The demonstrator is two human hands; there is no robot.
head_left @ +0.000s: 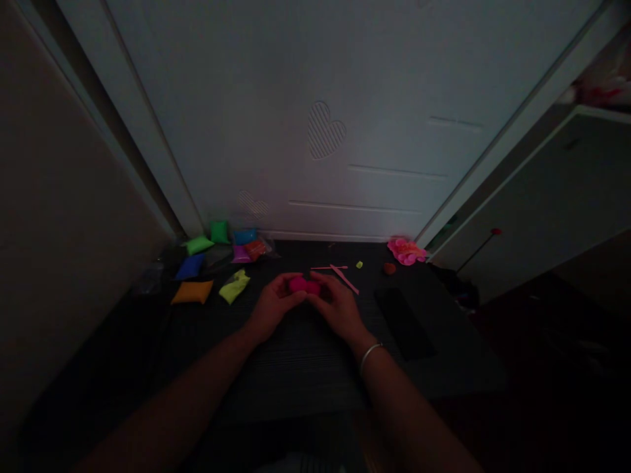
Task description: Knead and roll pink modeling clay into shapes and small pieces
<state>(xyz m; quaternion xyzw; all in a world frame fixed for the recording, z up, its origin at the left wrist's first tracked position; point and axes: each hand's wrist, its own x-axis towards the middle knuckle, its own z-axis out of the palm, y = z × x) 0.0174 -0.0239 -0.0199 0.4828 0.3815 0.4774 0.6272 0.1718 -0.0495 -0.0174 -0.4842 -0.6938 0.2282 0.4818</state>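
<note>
Working at a distance, I cup a pink lump [304, 286] between the left hand [275, 303] and right hand [339, 307] over the bench [296, 368]; to the left lie an orange-filled packet [192, 292], a blue-filled packet [190, 266] and a crumpled yellow packet [235, 286].

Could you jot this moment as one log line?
left hand: holding pink material | right hand: holding pink material | nearby: pink sticks, yellow-green packet

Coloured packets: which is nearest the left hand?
The crumpled yellow-green packet, just left of the left hand; the others lie farther left or farther back.
</note>
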